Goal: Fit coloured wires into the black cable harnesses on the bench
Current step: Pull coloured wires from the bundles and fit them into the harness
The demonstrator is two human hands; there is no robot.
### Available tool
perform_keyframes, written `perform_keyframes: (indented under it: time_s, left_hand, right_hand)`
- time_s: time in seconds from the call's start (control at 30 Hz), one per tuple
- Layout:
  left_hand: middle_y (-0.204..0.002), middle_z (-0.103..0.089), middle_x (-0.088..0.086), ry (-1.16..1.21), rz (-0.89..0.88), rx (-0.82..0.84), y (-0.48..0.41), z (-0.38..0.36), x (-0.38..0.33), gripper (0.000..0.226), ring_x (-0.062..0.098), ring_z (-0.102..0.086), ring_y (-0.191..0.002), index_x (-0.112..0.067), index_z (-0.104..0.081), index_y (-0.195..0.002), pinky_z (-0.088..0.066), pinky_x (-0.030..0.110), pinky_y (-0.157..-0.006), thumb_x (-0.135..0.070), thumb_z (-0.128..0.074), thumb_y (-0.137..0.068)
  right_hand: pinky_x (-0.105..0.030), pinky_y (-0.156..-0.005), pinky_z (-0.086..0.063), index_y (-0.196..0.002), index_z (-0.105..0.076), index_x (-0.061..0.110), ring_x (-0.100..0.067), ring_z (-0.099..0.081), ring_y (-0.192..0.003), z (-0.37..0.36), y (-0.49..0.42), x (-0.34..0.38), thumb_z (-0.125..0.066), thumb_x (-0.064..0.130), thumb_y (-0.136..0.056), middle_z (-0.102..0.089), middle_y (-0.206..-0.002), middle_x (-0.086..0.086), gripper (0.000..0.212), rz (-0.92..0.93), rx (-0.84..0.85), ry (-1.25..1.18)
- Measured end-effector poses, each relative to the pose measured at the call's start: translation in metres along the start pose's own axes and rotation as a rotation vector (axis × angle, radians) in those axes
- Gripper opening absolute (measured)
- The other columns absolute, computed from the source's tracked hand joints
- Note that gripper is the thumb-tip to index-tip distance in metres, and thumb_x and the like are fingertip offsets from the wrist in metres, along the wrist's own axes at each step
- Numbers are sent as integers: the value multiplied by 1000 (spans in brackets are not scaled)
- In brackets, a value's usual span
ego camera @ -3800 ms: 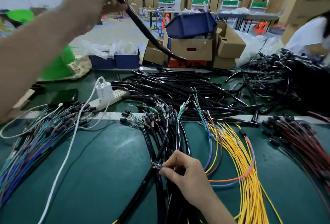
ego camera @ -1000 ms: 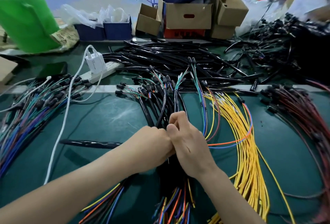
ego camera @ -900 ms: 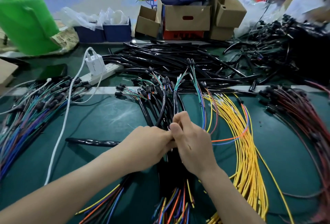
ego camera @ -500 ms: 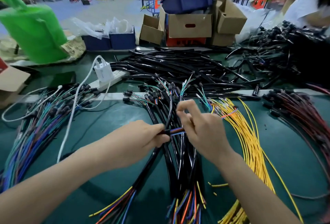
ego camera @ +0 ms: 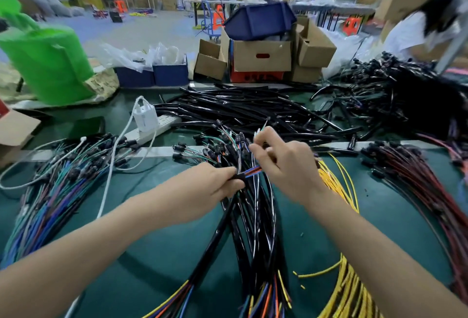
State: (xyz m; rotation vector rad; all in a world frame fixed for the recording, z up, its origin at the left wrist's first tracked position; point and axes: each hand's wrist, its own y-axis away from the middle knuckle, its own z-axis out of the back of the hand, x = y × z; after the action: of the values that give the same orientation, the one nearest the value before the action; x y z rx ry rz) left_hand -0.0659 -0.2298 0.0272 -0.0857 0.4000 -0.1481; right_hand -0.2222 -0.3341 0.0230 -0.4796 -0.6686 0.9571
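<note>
Two hands meet over the middle of the worktop point(ego camera: 157, 254). The left hand point(ego camera: 207, 187) curls round the end of one black harness point(ego camera: 220, 229), probably to steady its mouth so wires can be fed through. Blue and orange coloured wires point(ego camera: 253, 171) show at that mouth, bridging the short gap to the right hand point(ego camera: 288, 168), whose fingertips point(ego camera: 254, 148) pinch thin wire ends just above. The harness trails from the left hand toward the near edge, beside the pile of other black harnesses point(ego camera: 258, 216). Loose yellow wires point(ego camera: 342, 183) lie toward the right edge.
</note>
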Motion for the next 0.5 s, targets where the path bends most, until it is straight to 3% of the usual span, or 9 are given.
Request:
perform_keyframes:
  time_s: [0.1, 0.2, 0.3, 0.4, 0.5]
  left_hand:
    - [-66, -59, 8, 27, -105, -141, -10, 3, -10, 28, 25, -52, -61, -5, -56, -89, -39, 37, -62, -26, -41, -99]
    - [-56, -48, 5, 75, -124, -232, -3, 15, -11, 47, 24, -43, -52, -14, -45, -76, -33, 35, -54, -50, -23, -97]
    - [-60, -52, 10, 59, -59, -169, 6, 18, -9, 60, 25, -46, -55, -9, -48, -80, -40, 39, -58, -60, -17, -88]
    - [-68, -56, 5, -47, 15, -19, 10, 19, -7, 56, 24, -52, -62, -12, -49, -86, -43, 43, -67, -57, -16, -86]
    - [-75, -57, 3, -139, 26, 113, 6, 15, -12, 37, 23, -54, -68, -16, -43, -86, -43, 38, -69, -46, -25, -97]
  right_hand:
    - [-28, -44, -32, -88, -57, 14, -22, -44, -39, 0, -8, 25, -26, 46, -96, -38, -42, 10, 46, 102, 21, -18]
    - [-39, -52, -38, -89, -54, 18, -23, -45, -50, 3, -5, 5, -18, 51, -98, -46, -52, 2, 50, -156, 107, -213]
    - [-38, -53, -37, -82, -55, 15, -20, -40, -49, 5, 7, -16, -24, 40, -102, -39, -51, -1, 45, -383, 188, -351]
    - [-39, -57, -37, -86, -45, 17, -29, -46, -55, 8, 8, -20, -30, 31, -101, -38, -48, 3, 26, -260, 276, -68]
    - [-38, -55, -36, -95, -42, 22, -36, -54, -59, 22, -2, -9, -31, 37, -99, -42, -53, 1, 19, -79, 318, 232]
